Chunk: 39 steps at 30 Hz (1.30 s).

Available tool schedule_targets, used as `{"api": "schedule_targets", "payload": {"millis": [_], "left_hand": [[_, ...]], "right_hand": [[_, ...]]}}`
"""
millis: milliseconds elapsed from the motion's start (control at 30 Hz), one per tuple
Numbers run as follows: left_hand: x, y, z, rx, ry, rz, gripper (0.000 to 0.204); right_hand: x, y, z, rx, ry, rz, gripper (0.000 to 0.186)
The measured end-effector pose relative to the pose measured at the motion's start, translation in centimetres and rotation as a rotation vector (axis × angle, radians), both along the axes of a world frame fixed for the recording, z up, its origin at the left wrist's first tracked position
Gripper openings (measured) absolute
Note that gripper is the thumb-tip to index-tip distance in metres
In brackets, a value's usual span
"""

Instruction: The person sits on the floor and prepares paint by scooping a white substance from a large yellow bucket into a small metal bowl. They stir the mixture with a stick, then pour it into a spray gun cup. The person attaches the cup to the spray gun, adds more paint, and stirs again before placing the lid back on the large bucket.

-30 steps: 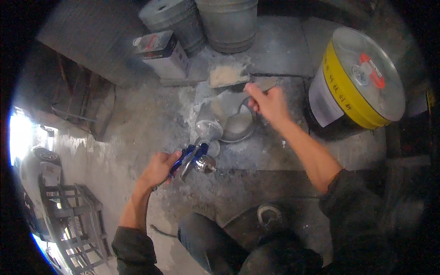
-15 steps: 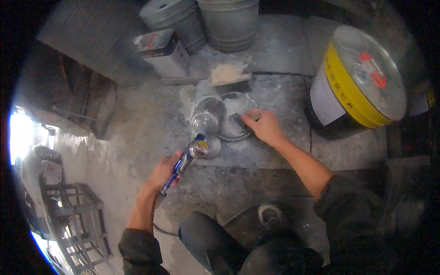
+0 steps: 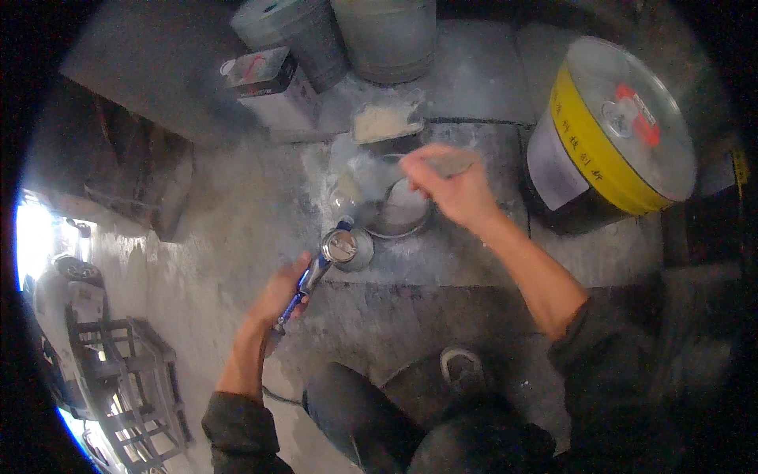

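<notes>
My left hand is closed on a blue-and-chrome spray gun. The gun's clear cup leans over the left side of a round metal bowl holding whitish material. A small round grey container sits under the gun's head. Above the bowl, my right hand grips a small flat tool, mostly hidden and blurred by the fingers; a pale, smeared shape lies between it and the cup. Just behind the bowl is an open bag of beige powder.
A large drum with a yellow band stands at the right. At the back are two grey buckets and a rectangular can. A metal rack is at the lower left, and a hose runs along the floor.
My right hand dipped into the bowl and has risen again toward the upper left, over it. The spray gun in my left hand has swung more upright since the first frame.
</notes>
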State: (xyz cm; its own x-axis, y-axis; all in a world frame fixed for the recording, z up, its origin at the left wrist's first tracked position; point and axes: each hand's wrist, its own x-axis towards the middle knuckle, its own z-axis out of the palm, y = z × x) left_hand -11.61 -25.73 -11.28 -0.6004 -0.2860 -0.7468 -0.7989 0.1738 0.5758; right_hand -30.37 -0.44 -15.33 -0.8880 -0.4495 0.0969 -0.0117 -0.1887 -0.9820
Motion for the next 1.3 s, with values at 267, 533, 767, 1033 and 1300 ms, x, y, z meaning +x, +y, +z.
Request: {"api": "schedule_targets", "payload": {"millis": [267, 533, 767, 1033, 1300], "left_hand": [[0.4, -0.5, -0.4, 0.008, 0.02, 0.011, 0.057], [1.1, -1.3, 0.5, -0.032, 0.046, 0.014, 0.057], [0.1, -0.5, 2.0, -0.179, 0.023, -0.105, 0.056], [0.0, -0.9, 1.8, -0.328, 0.019, -0.206, 0.067], [0.7, -0.8, 1.0, -0.372, 0.043, -0.257, 0.066]], "right_hand": [[-0.1, 0.9, 0.9, 0.04, 0.025, 0.099, 0.016], [-1.3, 1.7, -2.3, 0.153, 0.008, -0.001, 0.019], [-1.1, 1.5, -7.3, 0.608, 0.355, 0.137, 0.027], [-1.5, -1.3, 2.4, 0.126, 0.428, 0.232, 0.02], [-2.4, -0.5, 1.5, 0.138, 0.441, 0.198, 0.021]]}}
